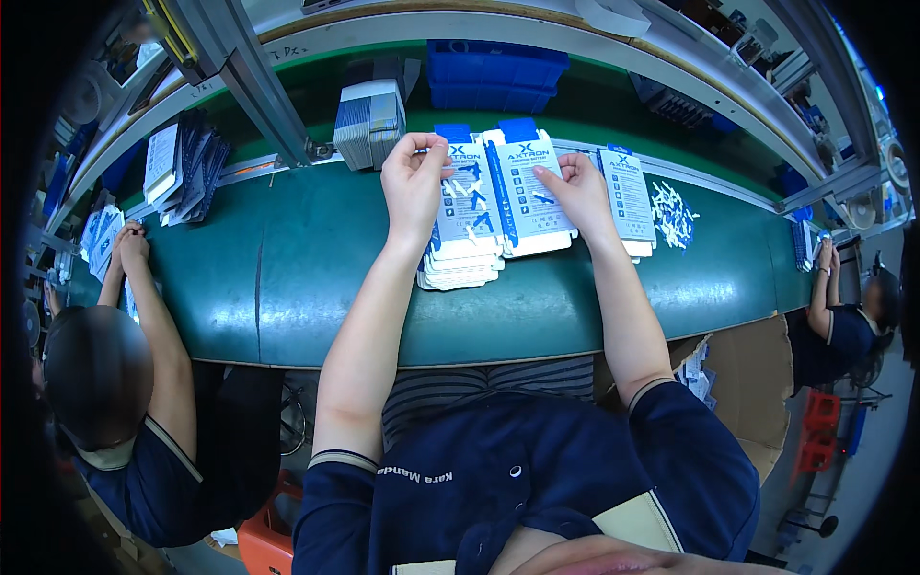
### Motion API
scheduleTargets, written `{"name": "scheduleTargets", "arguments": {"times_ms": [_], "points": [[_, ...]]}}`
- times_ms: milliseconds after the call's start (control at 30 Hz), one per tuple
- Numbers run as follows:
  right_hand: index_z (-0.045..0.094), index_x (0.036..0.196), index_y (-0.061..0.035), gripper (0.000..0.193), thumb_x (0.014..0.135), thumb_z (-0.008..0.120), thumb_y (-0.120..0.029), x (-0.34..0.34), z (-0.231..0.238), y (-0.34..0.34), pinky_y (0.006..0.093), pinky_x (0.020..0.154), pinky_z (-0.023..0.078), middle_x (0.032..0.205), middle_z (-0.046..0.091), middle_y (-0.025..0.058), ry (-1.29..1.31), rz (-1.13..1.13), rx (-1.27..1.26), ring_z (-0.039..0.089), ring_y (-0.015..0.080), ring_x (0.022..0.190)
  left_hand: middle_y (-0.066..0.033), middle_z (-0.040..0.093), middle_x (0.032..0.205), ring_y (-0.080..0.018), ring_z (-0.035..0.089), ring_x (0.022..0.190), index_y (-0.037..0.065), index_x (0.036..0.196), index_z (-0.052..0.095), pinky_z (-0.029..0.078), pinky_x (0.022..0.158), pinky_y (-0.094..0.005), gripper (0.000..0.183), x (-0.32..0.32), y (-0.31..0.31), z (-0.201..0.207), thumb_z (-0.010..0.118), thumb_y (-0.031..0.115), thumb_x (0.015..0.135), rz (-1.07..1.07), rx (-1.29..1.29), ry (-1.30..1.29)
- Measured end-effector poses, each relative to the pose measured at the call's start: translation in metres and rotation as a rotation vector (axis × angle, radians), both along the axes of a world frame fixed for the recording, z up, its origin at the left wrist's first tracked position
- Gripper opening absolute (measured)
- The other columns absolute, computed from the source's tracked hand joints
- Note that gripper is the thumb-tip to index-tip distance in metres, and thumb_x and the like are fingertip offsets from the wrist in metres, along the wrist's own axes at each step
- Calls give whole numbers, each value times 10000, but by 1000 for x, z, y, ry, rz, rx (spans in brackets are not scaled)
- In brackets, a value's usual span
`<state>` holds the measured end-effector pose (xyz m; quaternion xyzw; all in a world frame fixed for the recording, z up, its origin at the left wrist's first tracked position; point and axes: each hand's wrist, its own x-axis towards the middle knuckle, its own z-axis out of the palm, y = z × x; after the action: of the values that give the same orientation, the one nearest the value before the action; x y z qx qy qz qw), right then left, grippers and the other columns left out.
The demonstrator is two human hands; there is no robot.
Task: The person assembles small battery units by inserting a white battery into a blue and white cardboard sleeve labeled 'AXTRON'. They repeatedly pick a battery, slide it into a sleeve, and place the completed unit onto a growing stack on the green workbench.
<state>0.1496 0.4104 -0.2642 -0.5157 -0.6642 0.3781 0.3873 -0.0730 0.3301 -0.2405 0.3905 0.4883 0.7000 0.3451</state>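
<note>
My left hand [415,187] is closed in a pinch above the left edge of a stack of flat white-and-blue cartons [458,266]. What its fingertips hold, if anything, is too small to make out. Several small blue-and-white pieces [479,201] lie scattered on the top carton of that stack. Just right of it is another flat carton [525,216] with a blue tab on top and one small piece on its face. My right hand [583,199] grips this carton's right edge, thumb on the printed face and the other fingers curled beside it.
More flat cartons [628,206] and a loose pile of small white-and-blue pieces [674,216] lie to the right on the green table [326,278]. Behind stand a carton stack [369,125] and blue bins [494,77]. Co-workers sit left [168,374] and right [834,321]. A cardboard box [752,383] stands below the table's right edge.
</note>
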Motion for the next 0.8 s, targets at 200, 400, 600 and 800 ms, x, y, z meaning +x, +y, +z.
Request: {"name": "scheduleTargets", "arguments": {"times_ms": [200, 400, 600, 800], "points": [[593, 1026, 83, 259, 916, 653, -143, -3, 16, -6, 239, 617, 525, 873, 702, 119, 437, 1, -162, 674, 136, 727, -46, 629, 822, -93, 602, 751, 11, 941, 627, 504, 692, -242, 156, 0, -1, -1, 626, 166, 922, 3, 5, 9], [662, 974, 65, 238, 929, 640, -168, -4, 25, -13, 243, 680, 522, 884, 704, 116, 459, -41, -125, 666, 130, 750, -40, 622, 823, -93, 603, 763, 12, 940, 627, 505, 699, -245, 154, 1, 0, -1, 625, 165, 922, -14, 6, 1], [667, 993, 41, 228, 953, 618, -178, 1, 28, -11, 227, 712, 496, 893, 687, 70, 651, -62, -87, 620, 93, 771, -44, 626, 853, -92, 608, 789, 11, 947, 627, 510, 709, -247, 147, 3, -2, 1, 623, 156, 922, -36, 11, 9], [566, 1076, 19, 200, 989, 557, -161, -11, 32, -25, 250, 788, 484, 957, 637, 61, 593, -113, 757, 595, 96, 878, -69, 626, 846, -124, 617, 748, -15, 879, 637, 506, 613, -243, 103, 16, -6, 10, 644, 88, 875, 22, 154, 317]]}}
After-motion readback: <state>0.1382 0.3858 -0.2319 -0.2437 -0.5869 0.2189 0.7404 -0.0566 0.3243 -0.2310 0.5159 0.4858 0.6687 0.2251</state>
